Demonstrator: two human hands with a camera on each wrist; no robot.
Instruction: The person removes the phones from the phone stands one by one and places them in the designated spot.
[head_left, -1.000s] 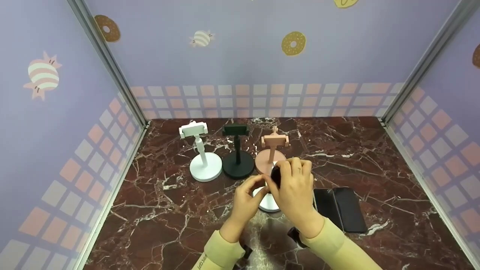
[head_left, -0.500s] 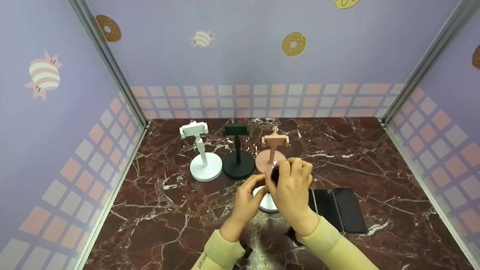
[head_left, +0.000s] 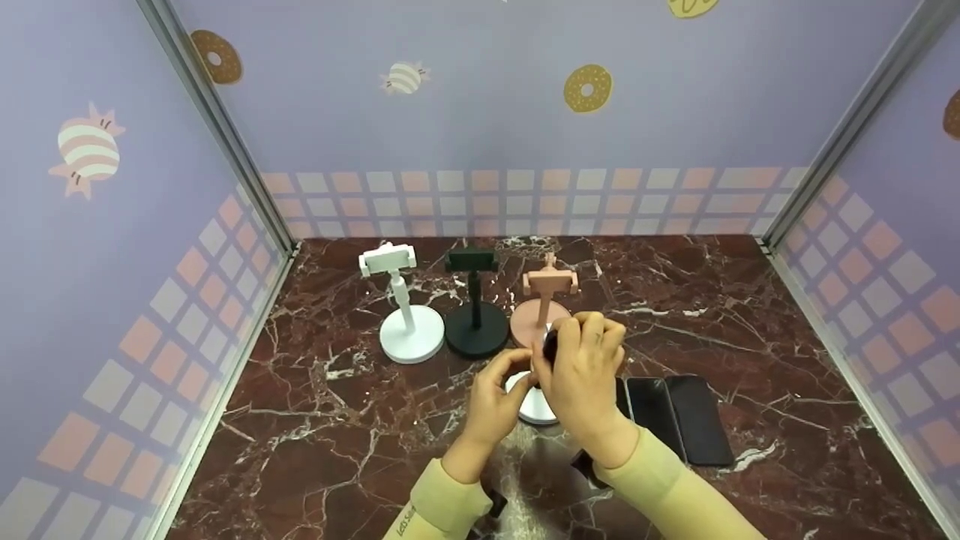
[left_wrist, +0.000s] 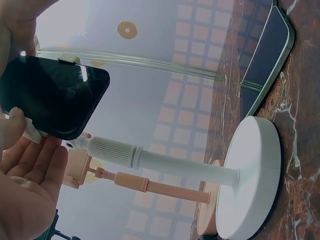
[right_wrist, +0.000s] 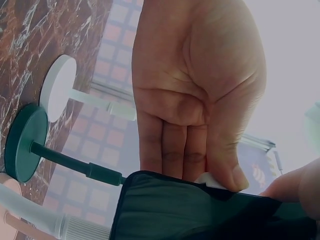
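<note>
A dark smartphone [left_wrist: 55, 95] sits sideways at the top of a white phone stand [left_wrist: 190, 167], with small white clamp pieces at its edges. My left hand [head_left: 491, 405] pinches the near clamp piece [left_wrist: 33, 131] at the phone's edge, thumb in front and the other fingers behind. At the phone's opposite end my right hand [head_left: 585, 382] grips it, seen partly at the upper left of the left wrist view. In the head view the hands hide most of the phone, and only the stand's round white base [head_left: 536, 406] shows beneath them.
Behind the hands stand a white phone stand [head_left: 411, 334], a black one [head_left: 476, 330] and a pink one [head_left: 534, 315]. Dark phones [head_left: 699, 420] lie side by side on the marbled table [head_left: 360, 465], right of my right wrist. Patterned walls enclose the back and sides.
My right hand has shifted slightly left, uncovering more of the phones lying beside its wrist. The left hand stays nearly in place, and the stand has not visibly moved.
</note>
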